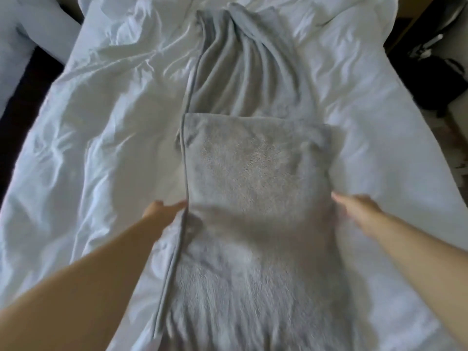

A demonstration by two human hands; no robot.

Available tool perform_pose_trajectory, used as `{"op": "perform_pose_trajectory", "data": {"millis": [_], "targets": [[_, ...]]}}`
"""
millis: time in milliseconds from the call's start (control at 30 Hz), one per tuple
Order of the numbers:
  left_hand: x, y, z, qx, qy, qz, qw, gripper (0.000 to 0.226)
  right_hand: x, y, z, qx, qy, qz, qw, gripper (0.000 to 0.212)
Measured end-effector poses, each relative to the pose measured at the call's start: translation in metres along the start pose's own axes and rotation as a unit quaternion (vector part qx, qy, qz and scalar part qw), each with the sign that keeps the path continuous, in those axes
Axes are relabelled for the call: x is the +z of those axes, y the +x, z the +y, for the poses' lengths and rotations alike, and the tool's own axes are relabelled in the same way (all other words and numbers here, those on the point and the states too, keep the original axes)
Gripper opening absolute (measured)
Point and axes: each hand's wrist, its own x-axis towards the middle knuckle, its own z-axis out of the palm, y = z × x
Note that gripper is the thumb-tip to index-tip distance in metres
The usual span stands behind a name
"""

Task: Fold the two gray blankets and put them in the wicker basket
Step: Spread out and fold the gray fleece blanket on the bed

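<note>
Left grip [164, 212] is touching the left hem of the gray blanket [253, 173]; blur is hiding whether it is pinching. Right grip [354, 211] is holding its fingers [338, 199] straight at the opposite edge. Blanket is lying between both grips on the bed [101, 127]

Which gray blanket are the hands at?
The near gray blanket, flat with a straight folded edge; left hand and right hand flank its sides. The far gray blanket lies bunched in ridges, untouched.
</note>
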Motion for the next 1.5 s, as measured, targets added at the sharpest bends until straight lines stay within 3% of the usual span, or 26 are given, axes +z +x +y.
{"op": "perform_pose_trajectory", "data": {"millis": [67, 133, 267, 367, 467, 600, 667, 733, 767, 833, 933, 1033, 1267, 1400, 1500], "targets": [[0.032, -0.013, -0.053, -0.058, -0.016, -0.046, 0.997, 0.053, 0.015, -0.017, 0.065, 0.063, 0.011, -0.059, 0.996, 0.034], [0.056, -0.03, -0.09, -0.08, -0.058, -0.05, 0.994, 0.035, 0.029, -0.036, 0.119, 0.102, 0.035, -0.066, 0.992, 0.034], [0.074, -0.064, -0.13, -0.083, -0.073, -0.033, 0.993, 0.037, 0.048, -0.074, 0.183, 0.112, 0.133, -0.049, 0.984, 0.031], [0.078, -0.087, -0.15, -0.087, -0.091, -0.03, 0.992, 0.04, 0.055, -0.093, 0.217, 0.152, 0.25, -0.087, 0.952, 0.026], [0.08, -0.113, -0.17, -0.079, -0.118, -0.022, 0.99, 0.038, 0.052, -0.108, 0.255, 0.186, 0.292, -0.136, 0.928, 0.031], [0.087, -0.15, -0.205, -0.083, -0.152, -0.03, 0.984, 0.037, 0.045, -0.145, 0.299, 0.215, 0.241, -0.189, 0.927, 0.029], [0.09, -0.171, -0.227, -0.083, -0.163, -0.057, 0.981, 0.03, 0.042, -0.174, 0.318, 0.215, 0.141, -0.224, 0.94, 0.032], [0.094, -0.192, -0.254, -0.082, -0.098, -0.126, 0.984, 0.028, 0.04, -0.204, 0.342, 0.183, 0.029, -0.241, 0.953, 0.029], [0.096, -0.202, -0.269, -0.081, -0.057, -0.157, 0.983, 0.026, 0.04, -0.217, 0.353, 0.16, -0.003, -0.231, 0.96, 0.023], [0.1, -0.221, -0.291, -0.092, -0.046, -0.136, 0.985, 0.023, 0.039, -0.241, 0.372, 0.148, 0.027, -0.191, 0.97, 0.008], [0.097, -0.244, -0.312, -0.112, -0.202, -0.047, 0.972, 0.022, 0.034, -0.266, 0.388, 0.151, 0.181, -0.102, 0.966, 0.012], [0.089, -0.263, -0.32, -0.085, -0.292, -0.032, 0.952, 0.016, 0.025, -0.295, 0.391, 0.139, 0.229, -0.094, 0.959, 0.009], [0.087, -0.297, -0.312, -0.045, -0.368, 0.009, 0.929, 0.025, 0.013, -0.32, 0.385, 0.127, 0.128, -0.114, 0.977, 0.008], [0.099, -0.297, -0.304, -0.053, -0.377, 0.042, 0.924, 0.019, 0.019, -0.291, 0.357, 0.109, 0.105, -0.087, 0.985, 0.009], [0.109, -0.283, -0.299, -0.069, -0.361, 0.068, 0.928, 0.011, 0.03, -0.251, 0.34, 0.06, 0.023, -0.032, 0.997, 0.008]]}}
